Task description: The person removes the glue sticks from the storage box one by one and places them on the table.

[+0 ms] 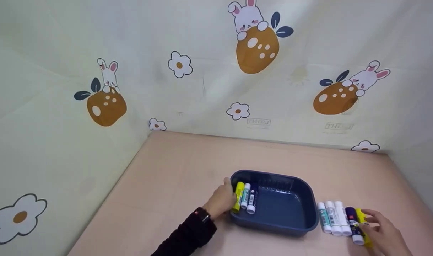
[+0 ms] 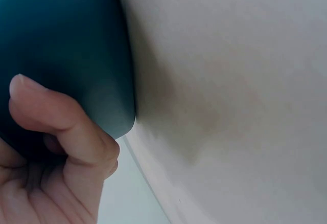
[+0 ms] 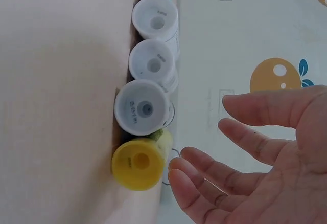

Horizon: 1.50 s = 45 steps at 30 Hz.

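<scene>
A dark blue plastic basin [image 1: 283, 206] stands on the table, and my left hand [image 1: 221, 199] grips its left side at the rim. In the left wrist view, bent fingers of that hand [image 2: 66, 127] lie against the basin's outer wall [image 2: 76, 45]. Inside the basin, along its left end, lie a yellow glue stick [image 1: 238, 197], a small white-and-teal one [image 1: 245, 196] and a navy one [image 1: 252, 200]. My right hand [image 1: 385, 231] hovers beside another yellow glue stick [image 3: 138, 164], its fingers apart and loosely bent, holding nothing.
Right of the basin, several glue sticks lie side by side: a teal-labelled one [image 1: 324, 217], white ones [image 1: 333, 218], a navy one [image 1: 354, 224] and the yellow one at the end. A patterned sheet [image 1: 202, 92] rises behind the pinkish table [image 1: 173, 170].
</scene>
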### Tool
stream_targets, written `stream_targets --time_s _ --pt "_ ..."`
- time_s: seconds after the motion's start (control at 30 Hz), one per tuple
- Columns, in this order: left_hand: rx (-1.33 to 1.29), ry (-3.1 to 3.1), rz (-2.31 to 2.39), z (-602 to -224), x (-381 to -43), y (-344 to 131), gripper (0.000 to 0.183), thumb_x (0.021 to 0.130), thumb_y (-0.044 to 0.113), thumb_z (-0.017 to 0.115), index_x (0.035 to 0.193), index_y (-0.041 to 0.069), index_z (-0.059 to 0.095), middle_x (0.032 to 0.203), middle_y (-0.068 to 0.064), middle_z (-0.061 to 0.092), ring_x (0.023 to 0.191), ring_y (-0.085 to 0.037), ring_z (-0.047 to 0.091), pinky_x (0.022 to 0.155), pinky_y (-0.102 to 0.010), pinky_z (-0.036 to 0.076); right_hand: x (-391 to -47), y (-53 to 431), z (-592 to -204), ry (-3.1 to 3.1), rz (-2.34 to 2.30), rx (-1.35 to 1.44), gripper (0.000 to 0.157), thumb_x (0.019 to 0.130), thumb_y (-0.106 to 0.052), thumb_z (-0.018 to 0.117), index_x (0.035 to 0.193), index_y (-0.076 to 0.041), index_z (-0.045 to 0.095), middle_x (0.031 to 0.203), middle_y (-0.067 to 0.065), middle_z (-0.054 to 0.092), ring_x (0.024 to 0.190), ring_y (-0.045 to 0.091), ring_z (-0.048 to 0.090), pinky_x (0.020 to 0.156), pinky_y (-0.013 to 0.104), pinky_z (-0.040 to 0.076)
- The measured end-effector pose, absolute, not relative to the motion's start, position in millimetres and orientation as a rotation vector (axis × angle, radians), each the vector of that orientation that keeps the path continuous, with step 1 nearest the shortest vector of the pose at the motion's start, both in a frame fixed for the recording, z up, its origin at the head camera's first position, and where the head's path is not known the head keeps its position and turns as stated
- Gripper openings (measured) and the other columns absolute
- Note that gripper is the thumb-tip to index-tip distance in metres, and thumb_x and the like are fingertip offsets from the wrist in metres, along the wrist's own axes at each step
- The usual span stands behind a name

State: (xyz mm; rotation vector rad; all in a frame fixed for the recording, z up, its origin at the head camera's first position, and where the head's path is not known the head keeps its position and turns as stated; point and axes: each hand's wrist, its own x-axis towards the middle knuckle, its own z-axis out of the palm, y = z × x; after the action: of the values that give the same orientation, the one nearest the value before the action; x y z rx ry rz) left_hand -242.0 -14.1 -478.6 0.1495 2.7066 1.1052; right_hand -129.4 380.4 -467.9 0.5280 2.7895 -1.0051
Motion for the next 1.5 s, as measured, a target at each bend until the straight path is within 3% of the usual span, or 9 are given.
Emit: stream_targets --time_s 0.23,0.4,0.63,0.87,1.0,1.13,1.3,1.4,1.5 --pt "0.129 2.724 1.085 -477 -242 -13 0.06 0.087 0.007 0.047 0.141 -0.006 0.024 0.094 -0.022 0.057 0.054 -0.022 0.051 0.038 -0.027 0.039 -133 357 -456 2.831 -1.004 0.395 0.056 0.091 -0.02 0.057 0.135 0.005 0.033 0.116 0.032 0.047 0.093 0.03 0.053 0.072 0.031 0.05" --pt "0.144 2.736 1.079 -477 -242 -13 0.055 0.087 0.008 0.048 0.136 -0.005 0.028 0.088 -0.019 0.056 0.057 -0.023 0.052 0.041 -0.029 0.04 -135 338 -452 2.875 -1.009 0.296 0.053 0.091 -0.019 0.056 0.134 0.004 0.035 0.116 0.028 0.05 0.094 0.027 0.05 0.073 0.032 0.046" --pt "0.18 2.743 1.088 -478 -241 -14 0.049 0.086 0.007 0.049 0.131 -0.005 0.031 0.084 -0.018 0.054 0.055 -0.023 0.052 0.039 -0.029 0.04 -139 314 -453 2.89 -1.098 0.227 0.05 0.091 -0.019 0.056 0.133 0.002 0.04 0.118 0.027 0.052 0.092 0.026 0.056 0.067 0.03 0.049" --pt "0.144 2.725 1.083 -477 -242 -12 0.054 0.087 0.008 0.048 0.135 -0.005 0.028 0.088 -0.019 0.055 0.056 -0.023 0.053 0.038 -0.028 0.04 -150 294 -456 2.823 -1.1 0.264 0.065 0.093 -0.043 0.05 0.137 0.001 0.033 0.119 0.026 0.053 0.094 0.026 0.057 0.071 0.034 0.053" --pt "0.15 2.74 1.067 -477 -243 -12 0.051 0.087 0.008 0.049 0.133 -0.005 0.03 0.085 -0.018 0.055 0.056 -0.022 0.053 0.04 -0.028 0.04 -155 286 -460 2.806 -1.119 0.249 0.066 0.092 -0.043 0.051 0.137 0.002 0.031 0.114 0.023 0.056 0.089 0.022 0.057 0.07 0.032 0.052" --pt "0.132 2.726 1.059 -477 -243 -12 0.054 0.087 0.008 0.049 0.135 -0.005 0.028 0.085 -0.018 0.054 0.056 -0.022 0.052 0.04 -0.028 0.04 -159 283 -464 2.816 -1.091 0.175 0.067 0.092 -0.04 0.053 0.137 0.004 0.029 0.119 0.032 0.051 0.101 0.037 0.056 0.084 0.046 0.049" --pt "0.139 2.725 1.071 -476 -242 -11 0.055 0.087 0.007 0.048 0.136 -0.005 0.027 0.086 -0.018 0.055 0.058 -0.023 0.053 0.041 -0.03 0.041 -161 284 -468 2.802 -1.056 0.129 0.069 0.093 -0.038 0.051 0.137 0.009 0.027 0.133 0.038 0.038 0.12 0.05 0.042 0.096 0.061 0.036" --pt "0.148 2.74 1.074 -476 -241 -11 0.053 0.086 0.006 0.049 0.134 -0.005 0.029 0.087 -0.019 0.055 0.06 -0.023 0.053 0.042 -0.03 0.042 -162 284 -471 2.82 -1.071 0.104 0.063 0.093 -0.032 0.053 0.134 0.011 0.031 0.13 0.036 0.042 0.117 0.047 0.047 0.096 0.059 0.037" --pt "0.148 2.736 1.071 -477 -241 -12 0.053 0.087 0.007 0.049 0.135 -0.005 0.029 0.09 -0.019 0.055 0.062 -0.023 0.053 0.044 -0.03 0.041 -162 283 -475 2.797 -1.169 0.113 0.055 0.092 -0.021 0.054 0.131 0.012 0.034 0.116 0.034 0.052 0.088 0.037 0.061 0.078 0.049 0.051"
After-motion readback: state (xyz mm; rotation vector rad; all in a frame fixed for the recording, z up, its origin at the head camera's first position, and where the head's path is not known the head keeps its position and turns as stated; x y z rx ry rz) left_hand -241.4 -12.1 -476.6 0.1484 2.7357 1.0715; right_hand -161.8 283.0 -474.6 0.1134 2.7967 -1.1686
